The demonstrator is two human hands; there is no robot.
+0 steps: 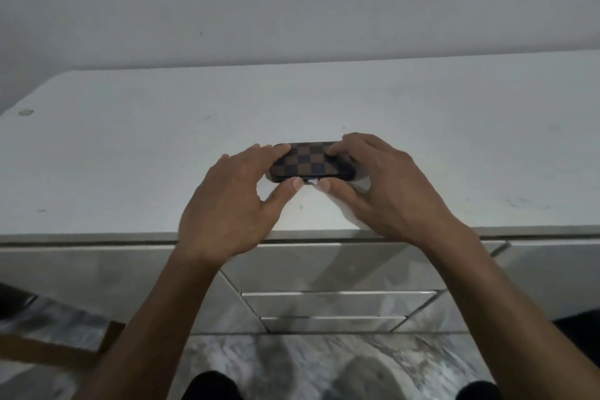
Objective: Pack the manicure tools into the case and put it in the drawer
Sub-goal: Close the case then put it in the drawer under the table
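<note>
Resting flat on the white bench [130, 153], near its front edge, the checkered case [310, 163] is closed. Left hand [227, 208] reaches in palm down; its grip is clamped on the case's left end, thumb at the front seam. Right hand [386, 191] mirrors this on the right end. Drawer fronts [337, 302] sit closed below.

The brown-and-black checkered manicure case [313, 163] is lying on the pale stone-topped dresser [130, 153], near its front edge. The left hand [227, 204] is sitting at the case's left end, the right hand [386, 191] at its right — both thumbs touching its near side. The mirrored drawers [337, 269] are stacking below — beneath the case.
</note>
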